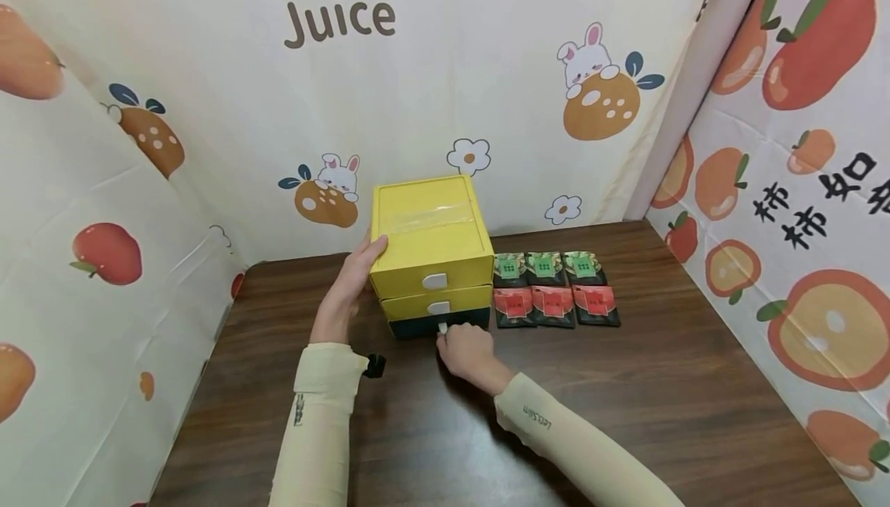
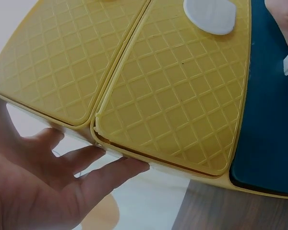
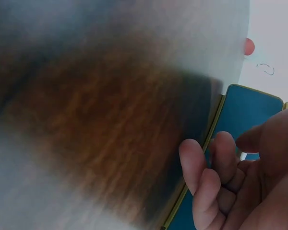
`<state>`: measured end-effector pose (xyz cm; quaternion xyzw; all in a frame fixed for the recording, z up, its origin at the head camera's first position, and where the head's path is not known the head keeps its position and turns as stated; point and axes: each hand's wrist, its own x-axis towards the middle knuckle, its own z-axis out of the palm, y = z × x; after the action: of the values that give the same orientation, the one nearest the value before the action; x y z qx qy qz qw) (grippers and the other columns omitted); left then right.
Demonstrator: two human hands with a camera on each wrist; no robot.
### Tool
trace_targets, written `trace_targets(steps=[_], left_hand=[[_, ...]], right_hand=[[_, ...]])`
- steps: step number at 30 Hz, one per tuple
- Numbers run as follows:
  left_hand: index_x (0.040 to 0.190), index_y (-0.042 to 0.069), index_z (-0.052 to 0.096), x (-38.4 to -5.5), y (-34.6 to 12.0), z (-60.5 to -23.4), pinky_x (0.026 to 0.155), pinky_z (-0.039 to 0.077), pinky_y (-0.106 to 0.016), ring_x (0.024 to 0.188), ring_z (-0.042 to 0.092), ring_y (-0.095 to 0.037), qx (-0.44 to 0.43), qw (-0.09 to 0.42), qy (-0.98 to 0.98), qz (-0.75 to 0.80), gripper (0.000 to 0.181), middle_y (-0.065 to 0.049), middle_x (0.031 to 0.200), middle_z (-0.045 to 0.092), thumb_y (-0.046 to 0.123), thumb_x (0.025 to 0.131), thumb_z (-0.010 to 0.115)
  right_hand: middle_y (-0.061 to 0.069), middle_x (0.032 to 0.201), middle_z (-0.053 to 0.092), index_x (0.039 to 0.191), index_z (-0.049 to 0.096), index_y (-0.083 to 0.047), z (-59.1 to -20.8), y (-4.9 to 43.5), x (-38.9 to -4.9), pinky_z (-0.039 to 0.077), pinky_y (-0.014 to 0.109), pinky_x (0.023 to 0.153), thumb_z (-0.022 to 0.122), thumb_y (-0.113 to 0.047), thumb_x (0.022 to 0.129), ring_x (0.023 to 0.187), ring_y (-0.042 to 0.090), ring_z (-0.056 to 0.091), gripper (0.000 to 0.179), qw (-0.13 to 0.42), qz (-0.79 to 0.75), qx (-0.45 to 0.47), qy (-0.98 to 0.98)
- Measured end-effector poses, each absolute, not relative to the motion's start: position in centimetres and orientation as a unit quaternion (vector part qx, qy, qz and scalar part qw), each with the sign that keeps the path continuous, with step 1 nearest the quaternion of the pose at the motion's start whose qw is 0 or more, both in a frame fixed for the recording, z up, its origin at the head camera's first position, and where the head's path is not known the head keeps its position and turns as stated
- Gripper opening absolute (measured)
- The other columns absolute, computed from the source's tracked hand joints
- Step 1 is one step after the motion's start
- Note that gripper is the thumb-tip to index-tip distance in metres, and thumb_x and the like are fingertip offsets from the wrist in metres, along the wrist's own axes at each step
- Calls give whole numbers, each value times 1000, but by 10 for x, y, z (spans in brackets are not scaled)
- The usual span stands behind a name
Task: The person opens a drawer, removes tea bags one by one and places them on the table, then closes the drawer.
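Observation:
A yellow box of drawers (image 1: 431, 217) stands on the table, with clear tape across its top. Its two upper drawer fronts are yellow; the bottom drawer (image 1: 412, 328) has a dark teal front. My left hand (image 1: 353, 279) rests on the box's left side, thumb over the top edge. In the left wrist view, the fingers (image 2: 113, 175) of this hand lie fairly straight against the side wall. At the bottom drawer, my right hand (image 1: 469, 351) pinches the small white handle (image 1: 442, 328) with curled fingers. That handle is mostly hidden by the hand in the right wrist view.
Right of the box lie several flat sachets in two rows, green-topped sachets (image 1: 545, 267) behind and red-topped sachets (image 1: 552, 304) in front. The brown wooden table (image 1: 626, 406) meets a fruit-printed curtain (image 1: 514, 66) at the back and sides.

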<state>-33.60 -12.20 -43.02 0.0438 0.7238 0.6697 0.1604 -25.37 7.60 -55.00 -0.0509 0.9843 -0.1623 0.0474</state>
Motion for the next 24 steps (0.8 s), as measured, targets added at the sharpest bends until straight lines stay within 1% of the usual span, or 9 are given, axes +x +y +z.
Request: trace_targets(steps=[3,6,10,18,21,24], left_hand=[[150,53,19,-337,-120,-428,70,53,-40,78,60,-25,43,170,723,669,60,-23,109,53,58,97,47],[152,49,16,-337,-118,-425,71,52,-40,80,59,-25,43,178,723,666,60,-24,114,51,54,99,44],[153,47,15,-337,-119,-423,71,52,-41,83,58,-25,41,178,726,663,60,-23,119,49,52,100,43],[149,55,19,-336,-123,-429,72,52,-42,83,59,-26,42,163,727,666,60,-24,116,50,60,96,46],[149,55,17,-336,-123,-430,73,52,-43,81,60,-27,48,160,730,663,60,-24,115,51,59,96,46],[150,54,16,-337,-124,-429,71,52,-43,77,60,-25,49,164,729,663,60,-24,109,52,58,97,45]], right_hand=[[3,52,49,55,54,-14,-550,77,-250,41,37,40,47,-36,99,45,20,47,50,52,-160,-43,985],[3,52,49,55,54,-14,-548,76,-244,41,37,40,47,-37,99,44,20,47,50,65,-170,-47,982],[2,52,49,54,54,-14,-545,75,-233,40,37,39,46,-37,99,44,18,47,51,84,-175,-59,979],[4,54,50,57,55,-13,-543,72,-211,41,38,40,48,-36,100,46,19,48,49,104,-132,-75,983],[2,54,50,57,55,-13,-544,73,-204,40,37,39,48,-36,100,46,18,48,50,112,-124,-82,983],[1,53,48,56,54,-14,-542,73,-196,39,37,39,48,-36,100,46,16,46,50,112,-120,-86,983]])
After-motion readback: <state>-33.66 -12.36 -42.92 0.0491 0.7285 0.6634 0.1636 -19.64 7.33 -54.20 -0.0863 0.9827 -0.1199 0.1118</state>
